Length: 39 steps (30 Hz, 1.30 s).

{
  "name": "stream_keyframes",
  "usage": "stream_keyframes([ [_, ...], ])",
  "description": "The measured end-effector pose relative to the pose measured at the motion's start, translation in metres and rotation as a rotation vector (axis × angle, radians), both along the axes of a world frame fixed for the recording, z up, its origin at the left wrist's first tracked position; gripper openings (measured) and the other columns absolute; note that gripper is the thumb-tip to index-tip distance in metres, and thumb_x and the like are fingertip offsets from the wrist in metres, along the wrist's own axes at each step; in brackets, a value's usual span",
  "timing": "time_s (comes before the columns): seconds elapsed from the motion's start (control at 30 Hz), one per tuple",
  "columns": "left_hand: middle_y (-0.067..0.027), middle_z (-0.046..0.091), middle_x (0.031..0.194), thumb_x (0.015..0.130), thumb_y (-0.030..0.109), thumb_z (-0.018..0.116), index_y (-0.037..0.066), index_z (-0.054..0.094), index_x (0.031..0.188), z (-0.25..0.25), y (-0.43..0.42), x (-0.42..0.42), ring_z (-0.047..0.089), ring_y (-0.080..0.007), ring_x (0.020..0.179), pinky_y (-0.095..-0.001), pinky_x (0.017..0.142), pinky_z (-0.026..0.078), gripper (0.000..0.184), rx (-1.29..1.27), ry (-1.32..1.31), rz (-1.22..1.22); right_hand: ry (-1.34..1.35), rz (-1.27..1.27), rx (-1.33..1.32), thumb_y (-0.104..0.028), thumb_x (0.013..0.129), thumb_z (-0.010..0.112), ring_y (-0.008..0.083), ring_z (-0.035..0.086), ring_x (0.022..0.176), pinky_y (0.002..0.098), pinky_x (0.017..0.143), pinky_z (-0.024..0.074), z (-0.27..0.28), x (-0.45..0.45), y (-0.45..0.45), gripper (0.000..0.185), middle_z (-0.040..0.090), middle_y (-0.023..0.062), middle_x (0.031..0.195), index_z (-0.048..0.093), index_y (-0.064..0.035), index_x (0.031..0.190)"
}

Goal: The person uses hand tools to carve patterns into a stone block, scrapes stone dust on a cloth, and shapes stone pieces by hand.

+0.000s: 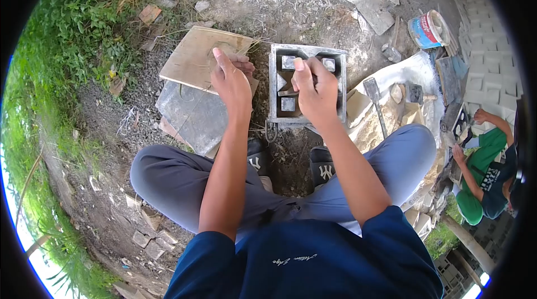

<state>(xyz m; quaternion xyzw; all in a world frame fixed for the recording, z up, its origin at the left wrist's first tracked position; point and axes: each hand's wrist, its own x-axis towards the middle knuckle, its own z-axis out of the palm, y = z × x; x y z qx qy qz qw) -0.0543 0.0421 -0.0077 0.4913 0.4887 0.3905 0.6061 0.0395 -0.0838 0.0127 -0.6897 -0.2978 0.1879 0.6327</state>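
My left hand (232, 78) is raised over a thin wooden board (193, 56), its thumb up and its fingers loosely stretched; nothing shows in it. My right hand (319, 92) is closed, thumb uppermost, above the right side of a grey metal mould (274, 95). Whatever those curled fingers hold, if anything, is hidden. Square posts and pointed wedges stand inside the rectangular mould, which lies on the ground in front of my shoes. A ring (271, 131) hangs at its near left corner.
Grey slabs (190, 112) lie under the board. To the right, a trowel (376, 103) rests on sandy material (372, 134) over a white sack (414, 70). Behind it stands a paint bucket (429, 29). Another person (486, 170) sits at far right, beside stacked blocks (489, 64).
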Motion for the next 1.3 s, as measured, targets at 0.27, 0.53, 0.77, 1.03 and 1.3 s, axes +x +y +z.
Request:
stream_keyframes([
  [0.27,-0.0111,0.063,0.068,0.108,0.051,0.028,-0.002,0.063,0.079,0.0,0.002,0.0,0.063,-0.0203,0.061,-0.0321,0.06,0.052,0.071,0.011,-0.018,-0.005,0.109,-0.044,0.441,-0.027,0.109,0.042,0.0131,0.034,0.051,0.0305,0.049,0.0308,0.062,0.018,-0.012,0.051,0.037,0.0018,0.055,0.038,-0.0084,0.062],
  [0.53,-0.0111,0.063,0.068,0.107,0.054,0.03,-0.002,0.063,0.082,-0.008,0.003,0.005,0.063,-0.0197,0.062,-0.0313,0.06,0.053,0.07,0.007,0.037,-0.018,0.312,-0.037,0.801,-0.03,0.108,0.037,0.0128,0.03,0.048,0.0303,0.044,0.0237,0.047,0.051,-0.037,0.052,0.033,0.0015,0.051,0.037,-0.0093,0.06],
  [0.77,-0.0098,0.063,0.07,0.106,0.057,0.031,-0.001,0.064,0.083,-0.02,0.0,0.009,0.063,-0.0191,0.064,-0.0304,0.06,0.052,0.07,-0.1,0.094,-0.086,0.341,-0.021,0.642,-0.04,0.105,0.033,0.0141,0.029,0.052,0.0303,0.051,0.0269,0.042,0.051,-0.049,0.052,0.035,0.001,0.059,0.039,-0.0126,0.061],
  [1.03,-0.0092,0.063,0.072,0.106,0.058,0.03,0.0,0.063,0.084,-0.034,-0.002,0.017,0.063,-0.0179,0.068,-0.0296,0.063,0.051,0.07,-0.111,0.138,-0.131,0.263,0.165,0.716,-0.032,0.107,0.042,0.0133,0.031,0.046,0.0305,0.043,0.0254,0.038,0.055,-0.023,0.058,0.035,0.0006,0.051,0.039,-0.0061,0.055],
  [1.3,-0.0086,0.062,0.074,0.106,0.058,0.029,0.0,0.063,0.086,-0.034,0.003,0.025,0.063,-0.0183,0.071,-0.0303,0.067,0.052,0.07,-0.161,0.139,-0.138,0.206,0.275,0.58,-0.046,0.106,0.035,0.0144,0.028,0.046,0.0312,0.045,0.0235,0.047,0.069,-0.012,0.062,0.034,0.0013,0.052,0.04,-0.0092,0.057],
])
